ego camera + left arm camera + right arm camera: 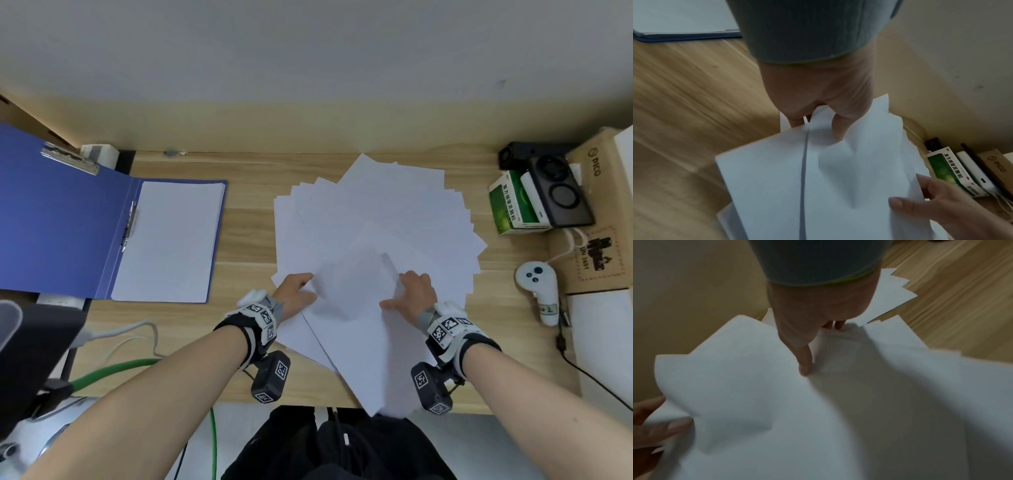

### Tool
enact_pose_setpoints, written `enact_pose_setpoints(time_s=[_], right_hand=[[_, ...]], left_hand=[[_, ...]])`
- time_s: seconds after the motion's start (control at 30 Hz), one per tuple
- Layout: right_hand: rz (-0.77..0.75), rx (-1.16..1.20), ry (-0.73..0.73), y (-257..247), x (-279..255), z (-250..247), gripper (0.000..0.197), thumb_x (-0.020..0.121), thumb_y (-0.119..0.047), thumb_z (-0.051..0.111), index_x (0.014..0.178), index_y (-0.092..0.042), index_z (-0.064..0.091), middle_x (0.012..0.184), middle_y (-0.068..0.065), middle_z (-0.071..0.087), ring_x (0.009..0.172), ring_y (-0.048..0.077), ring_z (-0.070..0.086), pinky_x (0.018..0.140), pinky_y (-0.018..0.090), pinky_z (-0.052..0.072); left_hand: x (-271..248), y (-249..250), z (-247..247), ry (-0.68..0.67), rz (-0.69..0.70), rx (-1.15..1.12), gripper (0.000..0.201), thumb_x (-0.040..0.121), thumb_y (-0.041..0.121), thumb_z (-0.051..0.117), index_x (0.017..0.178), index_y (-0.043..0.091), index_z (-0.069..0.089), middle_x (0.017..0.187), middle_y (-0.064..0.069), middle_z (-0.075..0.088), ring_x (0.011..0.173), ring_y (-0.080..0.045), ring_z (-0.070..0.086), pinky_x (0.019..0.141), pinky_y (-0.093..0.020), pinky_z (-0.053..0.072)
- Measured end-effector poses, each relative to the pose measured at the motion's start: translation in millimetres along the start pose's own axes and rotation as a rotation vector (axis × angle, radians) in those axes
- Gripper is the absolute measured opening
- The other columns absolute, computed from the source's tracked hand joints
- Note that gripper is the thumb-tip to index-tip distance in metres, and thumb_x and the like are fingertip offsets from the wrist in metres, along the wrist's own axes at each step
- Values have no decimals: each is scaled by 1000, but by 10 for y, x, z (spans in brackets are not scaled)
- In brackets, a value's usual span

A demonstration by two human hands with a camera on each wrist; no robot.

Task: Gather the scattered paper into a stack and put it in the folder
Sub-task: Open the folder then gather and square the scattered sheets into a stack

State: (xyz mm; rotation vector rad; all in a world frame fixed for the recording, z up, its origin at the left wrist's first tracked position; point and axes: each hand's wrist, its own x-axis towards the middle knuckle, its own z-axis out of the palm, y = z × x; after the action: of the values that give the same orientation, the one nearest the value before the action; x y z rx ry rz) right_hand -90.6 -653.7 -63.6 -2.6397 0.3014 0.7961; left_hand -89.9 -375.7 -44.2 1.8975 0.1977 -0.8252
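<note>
Several white sheets of paper (376, 219) lie fanned out on the wooden desk (246, 240), right of centre. A few sheets near the front are lifted and bowed between my hands. My left hand (306, 284) pinches their left edge, thumb (838, 129) on top and fingers underneath. My right hand (404, 287) pinches the right edge, its thumb (804, 365) pressing down on the top sheet. The blue folder (61, 212) lies open at the left, with a flat stack of white sheets (171, 240) in its right half.
At the right stand a green-and-white box (513, 205), a black device (558, 192), a white controller (537, 287) and a cardboard box (596, 212). A green cable (116, 370) runs at the lower left. The lifted sheets overhang the desk's front edge.
</note>
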Motion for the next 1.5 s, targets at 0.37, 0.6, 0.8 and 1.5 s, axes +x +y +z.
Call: enact_pose_setpoints(time_s=[0.37,0.6,0.8,1.5], right_hand=[[307,504,308,610,-170,-145,24,87,-15,67,76,-4,49,75,11,53,74,27,50,60,35,35],[298,597,283,719,-380,121,24,77,-13,76,78,-4,54,73,7,58,69,26,54,56,31,39],[126,506,81,468,-442,295,14,72,-16,78,77,-22,66,76,-5,68,70,16,64,61,29,50],[-69,542,-28,127,-268,35,12,72,-18,80,77,-20,70,99,6,73,88,27,68,80,41,56]], left_hand=[[185,-78,-11,173,-335,345,7,82,10,59,84,17,59,85,3,49,74,-16,51,67,-23,37],[110,-104,226,157,-367,488,34,81,12,57,115,13,50,109,-5,59,93,-24,61,67,-27,43],[161,-60,241,137,-350,499,38,81,-6,48,58,19,30,62,1,33,52,-12,29,55,-22,26],[244,359,-345,230,207,267,35,82,-13,46,92,5,75,88,-4,71,77,-11,60,65,-9,42]])
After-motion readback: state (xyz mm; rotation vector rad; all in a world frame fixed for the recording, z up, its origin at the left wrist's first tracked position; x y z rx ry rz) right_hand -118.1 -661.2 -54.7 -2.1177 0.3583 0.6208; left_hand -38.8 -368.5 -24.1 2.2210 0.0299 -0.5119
